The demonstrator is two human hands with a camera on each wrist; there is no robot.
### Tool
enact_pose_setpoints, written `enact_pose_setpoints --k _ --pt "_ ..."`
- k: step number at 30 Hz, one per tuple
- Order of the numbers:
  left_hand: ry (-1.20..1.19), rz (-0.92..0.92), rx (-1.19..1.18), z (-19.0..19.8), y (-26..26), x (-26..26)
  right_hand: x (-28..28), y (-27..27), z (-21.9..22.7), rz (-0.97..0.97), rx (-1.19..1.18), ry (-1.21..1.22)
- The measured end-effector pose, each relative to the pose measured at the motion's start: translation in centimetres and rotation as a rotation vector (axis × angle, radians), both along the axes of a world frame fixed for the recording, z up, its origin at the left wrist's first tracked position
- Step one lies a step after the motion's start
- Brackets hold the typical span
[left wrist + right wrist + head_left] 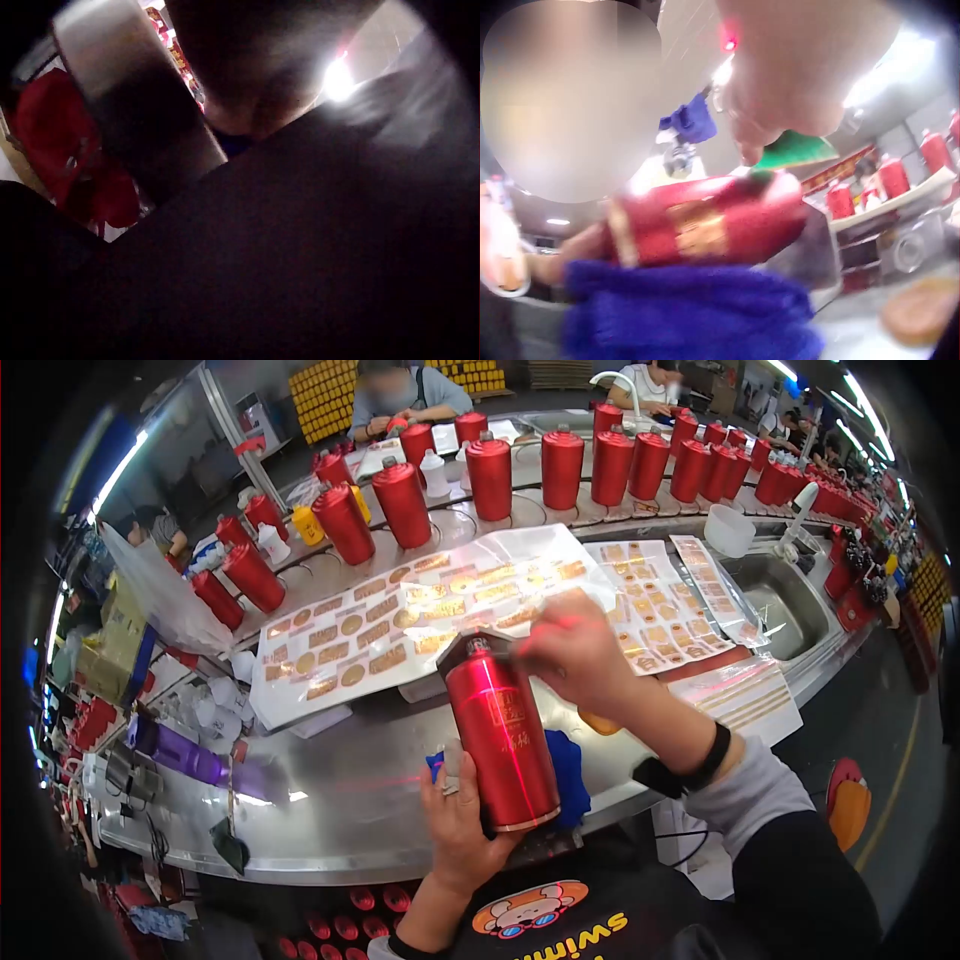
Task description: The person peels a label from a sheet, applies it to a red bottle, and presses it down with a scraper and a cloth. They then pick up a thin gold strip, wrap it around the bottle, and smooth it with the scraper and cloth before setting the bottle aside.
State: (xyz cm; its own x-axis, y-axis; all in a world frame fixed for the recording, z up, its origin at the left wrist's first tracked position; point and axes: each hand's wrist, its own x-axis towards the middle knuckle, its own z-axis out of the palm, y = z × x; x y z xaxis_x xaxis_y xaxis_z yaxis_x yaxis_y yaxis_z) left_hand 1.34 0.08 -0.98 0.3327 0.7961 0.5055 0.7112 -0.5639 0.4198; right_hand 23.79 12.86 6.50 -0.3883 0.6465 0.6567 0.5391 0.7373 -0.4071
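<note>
Gripped near its base in the left hand (462,812), tilted above the bench (350,790) edge — red bottle (500,730) best kept steady while the right hand (572,645), fingers curled at its shoulder, presses any label flat — no wrinkles.

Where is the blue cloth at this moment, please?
In the head view the blue cloth lies on the steel table's near edge, directly behind the red bottle that the left hand holds from below.

Left grip (462,815) curled, right grip (572,650) pinching.
</note>
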Motion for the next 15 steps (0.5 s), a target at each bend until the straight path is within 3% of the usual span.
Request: enact_pose_setpoints --k 2,4,6,7,9,12,15 --pt "-0.091 -0.044 -0.043 -0.8 0.2 -0.3 -0.2 -5.1 -0.2 0.086 0.147 -0.224" --pt "-0.162 -0.098 -0.057 -1.1 0.7 -0.3 -0.2 -8.4 2.1 0.485 -0.214 -0.123" --pt "-0.180 -0.171 -0.068 -0.7 0.6 -0.7 0.4 -7.8 0.7 0.520 -0.405 -0.094" --pt "-0.274 -0.189 -0.026 0.1 0.9 -0.5 1.0 -7.2 0.8 0.354 -0.363 -0.071" --pt "-0.051 -0.299 0.029 2.5 2.9 -1.2 2.5 -6.7 1.6 0.095 -0.228 -0.050" --pt "0.107 -0.366 0.115 4.6 8.1 -0.7 3.9 -7.2 2.8 0.054 -0.338 0.068" --pt "0.237 -0.445 0.132 7.4 12.7 1.0 5.3 -6.2 3.5 -0.004 -0.233 0.005"
